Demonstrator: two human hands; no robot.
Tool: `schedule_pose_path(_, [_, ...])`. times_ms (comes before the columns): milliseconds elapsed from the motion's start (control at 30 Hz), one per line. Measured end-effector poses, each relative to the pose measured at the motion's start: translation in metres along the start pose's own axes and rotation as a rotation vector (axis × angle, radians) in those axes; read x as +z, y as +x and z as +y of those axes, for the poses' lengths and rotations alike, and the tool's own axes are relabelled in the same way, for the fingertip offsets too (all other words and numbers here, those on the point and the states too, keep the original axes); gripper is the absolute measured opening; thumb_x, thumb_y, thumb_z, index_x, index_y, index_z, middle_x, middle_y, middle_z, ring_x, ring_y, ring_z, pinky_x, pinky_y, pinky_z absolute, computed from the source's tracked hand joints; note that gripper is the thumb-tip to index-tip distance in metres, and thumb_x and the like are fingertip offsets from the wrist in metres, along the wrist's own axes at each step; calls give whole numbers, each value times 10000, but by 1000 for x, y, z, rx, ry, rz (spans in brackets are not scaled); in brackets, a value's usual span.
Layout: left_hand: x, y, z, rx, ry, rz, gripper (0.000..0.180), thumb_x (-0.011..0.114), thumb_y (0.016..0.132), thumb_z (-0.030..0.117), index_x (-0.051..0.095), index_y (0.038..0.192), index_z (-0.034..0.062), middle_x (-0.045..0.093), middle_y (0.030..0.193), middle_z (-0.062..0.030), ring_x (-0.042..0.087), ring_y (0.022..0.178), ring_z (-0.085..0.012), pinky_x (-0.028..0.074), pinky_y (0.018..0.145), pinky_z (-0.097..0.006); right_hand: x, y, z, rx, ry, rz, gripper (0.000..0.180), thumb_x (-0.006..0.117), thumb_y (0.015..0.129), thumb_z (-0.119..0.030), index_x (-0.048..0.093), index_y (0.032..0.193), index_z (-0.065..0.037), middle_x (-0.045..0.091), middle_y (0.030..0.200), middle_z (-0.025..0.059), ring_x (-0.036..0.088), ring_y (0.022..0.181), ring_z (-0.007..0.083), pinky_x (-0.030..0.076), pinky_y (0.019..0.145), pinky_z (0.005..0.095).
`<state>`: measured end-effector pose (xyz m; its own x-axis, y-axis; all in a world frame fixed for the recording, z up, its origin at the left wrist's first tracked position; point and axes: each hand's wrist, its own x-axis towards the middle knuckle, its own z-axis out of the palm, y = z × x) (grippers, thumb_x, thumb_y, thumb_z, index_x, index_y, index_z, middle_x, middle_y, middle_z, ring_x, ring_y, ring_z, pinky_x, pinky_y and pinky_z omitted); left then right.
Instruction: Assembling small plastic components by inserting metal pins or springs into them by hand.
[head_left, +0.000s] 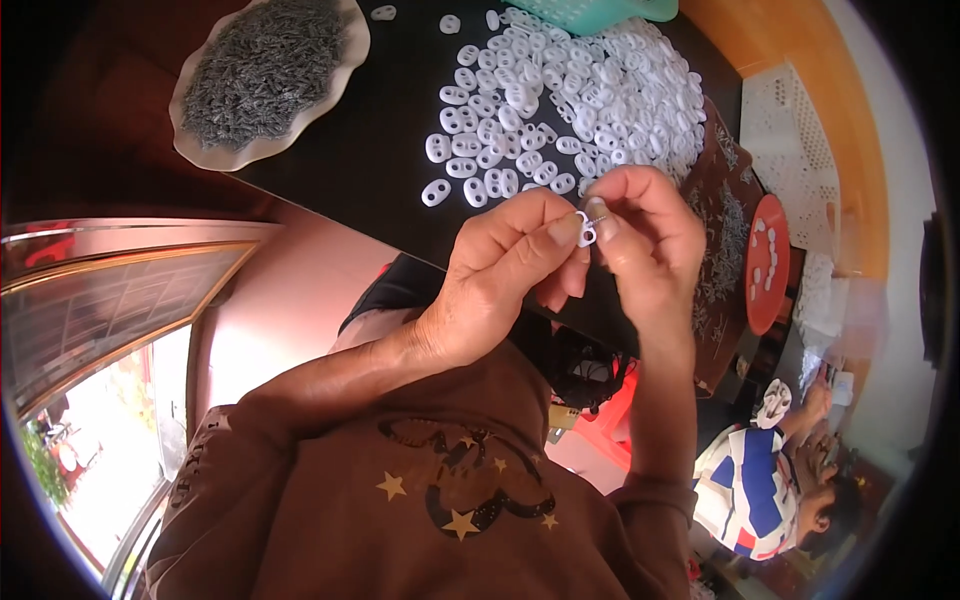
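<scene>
We do best to steady the white two-holed piece (587, 238) over the worktop (395, 110), our left hand (500, 262) pinching it thumb-to-finger, and line up squarely the small screw (600, 218) our right hand (652, 238) seems to pinch.

On the dark table (392, 175), many small white pieces (640, 110) with two holes lie just beyond the fingers (532, 258). A wavy-edged dish (351, 62) stands well apart from them, to the left.
</scene>
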<state>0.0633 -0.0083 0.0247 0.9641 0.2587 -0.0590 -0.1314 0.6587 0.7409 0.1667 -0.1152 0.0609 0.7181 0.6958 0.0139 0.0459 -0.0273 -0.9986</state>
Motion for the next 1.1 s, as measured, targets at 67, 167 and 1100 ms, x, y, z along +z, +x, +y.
schedule_pose_path(67, [1,0,-2,34,-81,-5,228,420,971,208,513,893,15,584,753,-102,533,633,-143,427,572,-251,3,-3,2,-44,38,-19,109,545,874,27,548,981,50,562,794,31,538,643,60,449,553,198])
schedule_pose_path(167, [-5,3,-3,59,-72,-37,245,419,968,232,505,899,13,595,775,-123,551,648,-170,452,598,-278,6,-7,9,-87,130,-49,208,545,914,-59,567,1084,59,577,771,48,513,582,76,397,520,198])
schedule_pose_path(1100, [-6,-6,-20,42,17,-93,221,432,984,187,555,906,19,582,756,-21,520,649,-67,439,597,-207,-19,-30,-15,221,56,-210,92,589,886,-20,564,933,55,621,801,64,612,737,110,479,650,210])
